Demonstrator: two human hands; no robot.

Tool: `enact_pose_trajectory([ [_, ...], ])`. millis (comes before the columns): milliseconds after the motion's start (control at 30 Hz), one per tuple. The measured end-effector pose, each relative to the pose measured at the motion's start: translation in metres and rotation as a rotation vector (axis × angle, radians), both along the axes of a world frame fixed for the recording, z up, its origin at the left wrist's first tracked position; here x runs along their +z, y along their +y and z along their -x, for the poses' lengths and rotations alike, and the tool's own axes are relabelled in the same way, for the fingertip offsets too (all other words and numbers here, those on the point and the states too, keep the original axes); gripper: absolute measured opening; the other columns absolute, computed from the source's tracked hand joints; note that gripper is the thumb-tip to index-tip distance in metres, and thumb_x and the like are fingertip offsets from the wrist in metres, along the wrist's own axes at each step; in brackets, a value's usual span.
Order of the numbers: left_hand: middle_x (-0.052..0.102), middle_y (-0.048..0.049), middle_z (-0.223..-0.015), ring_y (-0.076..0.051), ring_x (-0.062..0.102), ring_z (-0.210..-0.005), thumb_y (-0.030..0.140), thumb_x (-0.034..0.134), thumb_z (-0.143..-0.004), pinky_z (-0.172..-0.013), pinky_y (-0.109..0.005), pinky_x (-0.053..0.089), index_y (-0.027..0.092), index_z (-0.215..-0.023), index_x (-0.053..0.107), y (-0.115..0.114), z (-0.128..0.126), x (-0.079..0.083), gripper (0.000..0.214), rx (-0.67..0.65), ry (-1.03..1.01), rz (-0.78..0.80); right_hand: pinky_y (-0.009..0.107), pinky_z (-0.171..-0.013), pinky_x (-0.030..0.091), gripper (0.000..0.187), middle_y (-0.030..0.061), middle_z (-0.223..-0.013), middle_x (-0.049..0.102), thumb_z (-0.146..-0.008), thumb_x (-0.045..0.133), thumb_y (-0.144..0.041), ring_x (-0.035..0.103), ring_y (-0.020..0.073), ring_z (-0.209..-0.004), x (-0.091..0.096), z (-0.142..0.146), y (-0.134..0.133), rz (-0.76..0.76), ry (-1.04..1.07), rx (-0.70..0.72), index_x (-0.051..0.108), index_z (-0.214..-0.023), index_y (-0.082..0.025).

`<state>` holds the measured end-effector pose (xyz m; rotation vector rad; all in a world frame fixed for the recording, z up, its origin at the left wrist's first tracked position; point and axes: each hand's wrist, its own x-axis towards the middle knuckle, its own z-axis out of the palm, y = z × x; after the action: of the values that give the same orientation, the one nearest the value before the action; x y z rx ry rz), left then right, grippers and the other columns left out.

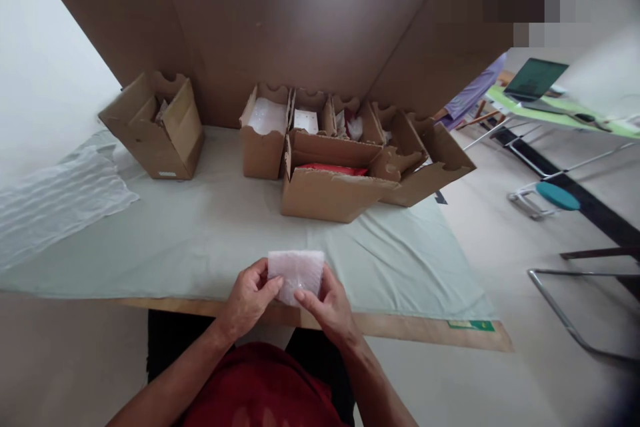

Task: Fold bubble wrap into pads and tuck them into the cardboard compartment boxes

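Observation:
A small whitish-pink bubble wrap pouch [297, 270] is held up over the table's front edge, between both hands. My left hand [251, 297] grips its left side, thumb on the near face. On the opposite side my right hand [330, 307] is closed on it, with the thumb across its lower part. What, if anything, lies inside the pouch cannot be made out. Ahead of the hands stands a cardboard box [330, 197] with something red [335, 168] in it.
Behind that box, several open cardboard bins stand in a row, one with bubble wrap [267, 115]. Another carton [167, 140] stands left, near a bubble wrap sheet [65, 197] on the pale green cloth [220, 240]. A tall cardboard panel [280, 27] closes off the back.

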<state>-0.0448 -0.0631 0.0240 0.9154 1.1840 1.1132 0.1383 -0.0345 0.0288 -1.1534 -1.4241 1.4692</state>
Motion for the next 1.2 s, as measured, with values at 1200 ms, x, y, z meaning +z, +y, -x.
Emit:
enact_pose_trajectory([
  [1200, 0.073, -0.0072, -0.107, -0.016, 0.072, -0.099, 0.008, 0.048, -0.096, -0.089, -0.028, 0.061, 0.021, -0.111, 0.069, 0.116, -0.009, 0.033, 0.029, 0.269, 0.714, -0.915, 0.024, -0.055, 0.035, 0.020, -0.0002, -0.067, 0.066, -0.082, 0.059, -0.028, 0.055, 0.0138, -0.058, 0.184, 0.000, 0.224, -0.653, -1.146, 0.260, 0.072, -0.092, -0.018],
])
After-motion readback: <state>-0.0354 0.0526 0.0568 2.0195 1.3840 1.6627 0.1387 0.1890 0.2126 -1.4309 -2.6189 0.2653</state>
